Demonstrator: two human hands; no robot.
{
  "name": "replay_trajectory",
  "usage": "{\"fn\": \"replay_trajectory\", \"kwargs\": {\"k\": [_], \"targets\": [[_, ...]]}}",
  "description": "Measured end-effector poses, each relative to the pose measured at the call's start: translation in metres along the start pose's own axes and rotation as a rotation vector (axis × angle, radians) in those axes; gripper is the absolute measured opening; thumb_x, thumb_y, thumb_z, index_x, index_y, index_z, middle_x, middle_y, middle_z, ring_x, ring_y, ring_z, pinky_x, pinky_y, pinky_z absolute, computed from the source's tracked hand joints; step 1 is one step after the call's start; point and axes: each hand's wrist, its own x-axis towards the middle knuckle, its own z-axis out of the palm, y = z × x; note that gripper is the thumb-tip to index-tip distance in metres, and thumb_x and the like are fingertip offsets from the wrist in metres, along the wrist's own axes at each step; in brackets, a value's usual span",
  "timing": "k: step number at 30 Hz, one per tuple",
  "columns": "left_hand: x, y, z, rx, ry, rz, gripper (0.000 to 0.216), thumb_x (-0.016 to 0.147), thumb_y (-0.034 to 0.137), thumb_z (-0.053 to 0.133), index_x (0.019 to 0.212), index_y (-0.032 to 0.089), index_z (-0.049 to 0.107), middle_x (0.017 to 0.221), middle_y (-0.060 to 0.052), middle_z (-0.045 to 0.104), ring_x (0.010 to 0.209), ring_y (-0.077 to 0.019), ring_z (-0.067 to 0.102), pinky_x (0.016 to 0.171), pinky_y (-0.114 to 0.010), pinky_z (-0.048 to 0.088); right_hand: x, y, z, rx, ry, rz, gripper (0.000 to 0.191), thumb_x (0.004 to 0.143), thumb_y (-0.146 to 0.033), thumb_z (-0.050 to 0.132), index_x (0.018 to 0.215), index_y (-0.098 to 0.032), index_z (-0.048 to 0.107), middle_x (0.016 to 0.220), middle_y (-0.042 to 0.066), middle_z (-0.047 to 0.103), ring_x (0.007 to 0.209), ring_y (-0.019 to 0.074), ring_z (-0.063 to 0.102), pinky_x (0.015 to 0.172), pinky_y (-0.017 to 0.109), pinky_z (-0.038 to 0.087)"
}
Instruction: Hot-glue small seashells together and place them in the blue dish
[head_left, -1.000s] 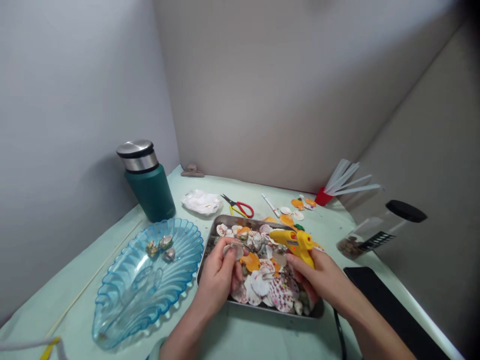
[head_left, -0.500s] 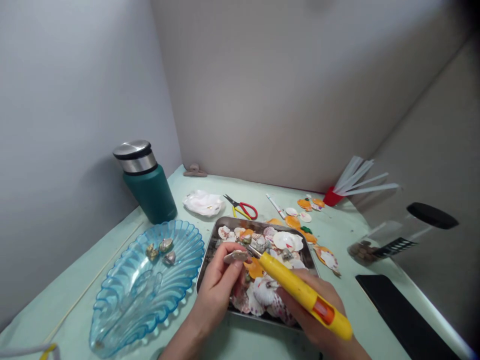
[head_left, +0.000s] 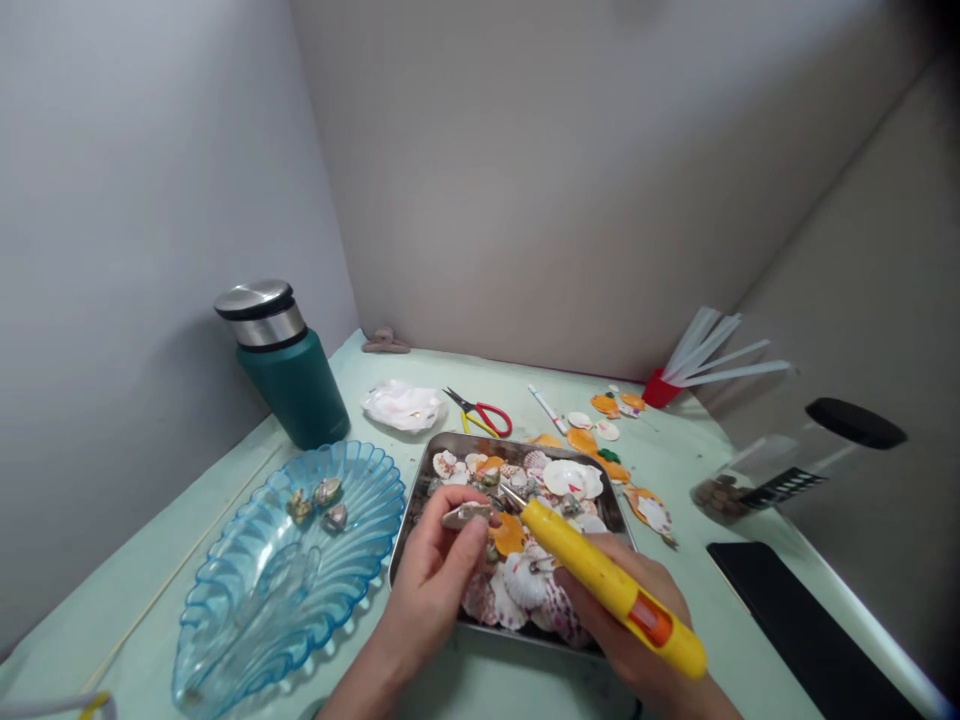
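Observation:
My left hand (head_left: 442, 555) pinches a small pale seashell (head_left: 466, 514) between thumb and fingers, over the near left part of a metal tray (head_left: 480, 632). In my right hand (head_left: 637, 610) is a yellow hot glue gun (head_left: 600, 575), its metal tip pointing up and left. That tip is just to the right of the held shell, with a small gap between them. Beneath both hands the tray is filled with seashells (head_left: 525, 580), white, orange and speckled. The grip of the glue gun is mostly hidden under it.
On the left lies a blue leaf-shaped dish (head_left: 352, 570) with a few small shells; behind it stands a green bottle (head_left: 296, 390). Scissors (head_left: 480, 412), a white marker (head_left: 546, 408) and orange shell pieces (head_left: 581, 440) lie behind the tray. At right are a red cup of white sticks (head_left: 660, 388), a jar (head_left: 750, 480) and a black phone-like slab (head_left: 795, 620).
The glue gun's tip has drawn slightly away from the held shell, which has tilted a little. The whole view has shifted slightly; both hands keep their hold.

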Motion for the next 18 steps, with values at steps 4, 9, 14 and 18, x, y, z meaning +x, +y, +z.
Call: {"fn": "replay_trajectory", "kwargs": {"k": [4,9,14,18], "targets": [[-0.0001,-0.0011,0.001,-0.002,0.031,-0.01,0.028,0.084,0.045,0.056,0.096,0.02,0.052,0.076,0.0,0.056,0.054,-0.0082,0.038,0.047,-0.02,0.03,-0.0014,0.001,0.0004,-0.003,-0.007,0.012,0.008,0.083,-0.022,0.059,0.091,-0.023,0.059,0.072,0.001,0.07,0.056,0.0174,0.066,0.05,0.025,0.051],[-0.0003,-0.0004,0.0004,0.014,0.02,0.002,0.027,0.085,0.044,0.055,0.097,0.019,0.052,0.081,-0.001,0.057,0.056,-0.0081,0.039,0.048,-0.02,0.031,-0.0015,0.001,0.0009,-0.006,-0.015,0.056,0.008,0.084,-0.025,0.059,0.091,-0.023,0.061,0.071,0.001,0.071,0.056,0.0183,0.066,0.049,0.026,0.051],[-0.0002,0.0013,-0.0016,0.024,-0.021,0.011,0.027,0.086,0.043,0.056,0.098,0.02,0.051,0.079,0.0,0.055,0.057,-0.0084,0.039,0.049,-0.02,0.031,-0.0002,0.0008,0.0008,-0.028,0.009,0.03,0.008,0.084,-0.026,0.058,0.092,-0.023,0.061,0.073,0.001,0.071,0.057,0.0178,0.067,0.05,0.025,0.052],[-0.0004,0.0019,-0.0015,0.044,-0.039,0.025,0.026,0.085,0.041,0.057,0.098,0.019,0.05,0.087,-0.002,0.056,0.059,-0.008,0.041,0.05,-0.019,0.032,-0.0004,0.0008,0.0006,-0.03,0.023,0.002,0.009,0.084,-0.026,0.058,0.093,-0.024,0.06,0.071,0.0,0.071,0.055,0.0167,0.066,0.048,0.024,0.051]]}}
